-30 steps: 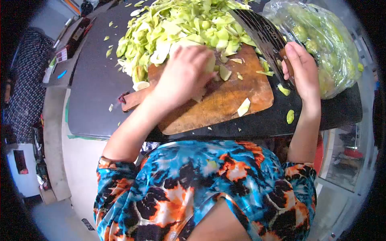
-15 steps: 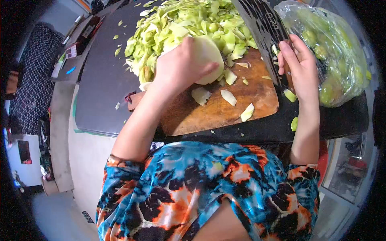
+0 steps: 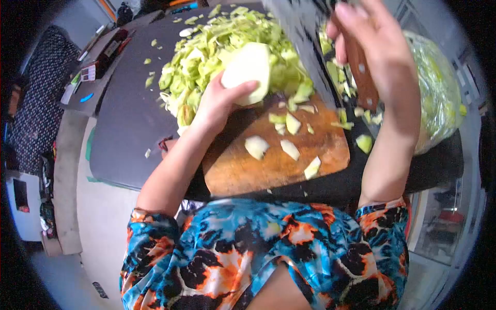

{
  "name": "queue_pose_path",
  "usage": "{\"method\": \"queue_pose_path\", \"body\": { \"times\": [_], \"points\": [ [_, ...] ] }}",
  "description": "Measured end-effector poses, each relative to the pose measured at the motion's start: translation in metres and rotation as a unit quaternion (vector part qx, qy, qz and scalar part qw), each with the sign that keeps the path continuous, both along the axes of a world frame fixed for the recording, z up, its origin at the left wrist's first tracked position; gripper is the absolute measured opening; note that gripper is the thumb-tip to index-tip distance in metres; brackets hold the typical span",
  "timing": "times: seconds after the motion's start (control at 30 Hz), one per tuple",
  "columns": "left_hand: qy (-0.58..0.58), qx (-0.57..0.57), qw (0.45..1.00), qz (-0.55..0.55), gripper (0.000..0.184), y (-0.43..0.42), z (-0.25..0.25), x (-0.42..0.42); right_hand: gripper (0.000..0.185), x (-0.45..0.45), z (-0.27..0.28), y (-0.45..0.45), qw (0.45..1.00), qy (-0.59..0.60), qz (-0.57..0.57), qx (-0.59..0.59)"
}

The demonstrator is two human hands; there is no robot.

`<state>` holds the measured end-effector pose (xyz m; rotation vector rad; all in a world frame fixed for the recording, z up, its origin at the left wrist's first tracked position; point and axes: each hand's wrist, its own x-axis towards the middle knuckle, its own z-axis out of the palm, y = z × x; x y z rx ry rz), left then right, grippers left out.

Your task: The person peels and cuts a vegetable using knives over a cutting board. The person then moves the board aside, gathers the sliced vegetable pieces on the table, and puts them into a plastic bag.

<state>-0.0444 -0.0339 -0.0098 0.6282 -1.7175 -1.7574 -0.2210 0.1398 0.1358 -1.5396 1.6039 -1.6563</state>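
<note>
My left hand [image 3: 222,101] is closed round a large, pale, peeled vegetable or fruit [image 3: 248,75], thumb across its near side. Its exact kind cannot be told. It is held in front of a big heap of light-green peelings [image 3: 227,33]. In my right hand [image 3: 380,51], raised to the right of the board, is a cleaver by its brown wooden handle [image 3: 357,67]. Its broad dark blade [image 3: 305,44], wet and dotted with scraps, slants up and to the left, partly cut off by the frame's top. A wooden cutting board [image 3: 248,170] lies below, with several cut pieces [image 3: 290,150] on it.
A clear plastic bag [image 3: 436,98] with green contents stands right of my right forearm. Loose scraps [image 3: 363,143] lie on the dark table [image 3: 129,124] around the board. Further left is a lower surface with small items [image 3: 89,72].
My right hand has lifted the cleaver up and nearer the camera. My left hand has turned the pale piece, with its thumb now across the near side. The view has shifted slightly.
</note>
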Motion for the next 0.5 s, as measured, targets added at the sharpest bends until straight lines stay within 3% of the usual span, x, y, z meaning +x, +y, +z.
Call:
{"method": "queue_pose_path", "body": {
  "times": [0.03, 0.1, 0.17, 0.37, 0.5],
  "points": [
    [0.047, 0.119, 0.992, -0.010, 0.053, -0.003, 0.004, 0.008, 0.036, 0.005, -0.004, -0.005, 0.998, 0.047, -0.030, 0.007],
    [0.110, 0.184, 0.977, -0.015, 0.050, -0.018, 0.001, 0.019, 0.040, 0.016, -0.012, -0.006, 0.999, 0.024, -0.005, 0.030],
    [0.128, 0.167, 0.977, -0.014, 0.053, -0.024, 0.003, 0.021, 0.035, 0.020, -0.011, -0.007, 0.989, 0.067, -0.016, 0.133],
    [0.146, 0.182, 0.972, 0.004, 0.052, -0.012, 0.014, 0.018, 0.033, 0.024, -0.017, -0.023, 0.979, 0.115, -0.036, 0.163],
    [0.159, 0.198, 0.967, 0.009, 0.050, -0.012, 0.015, 0.019, 0.029, 0.023, -0.007, -0.031, 0.927, 0.344, -0.029, 0.148]
  ]
}}
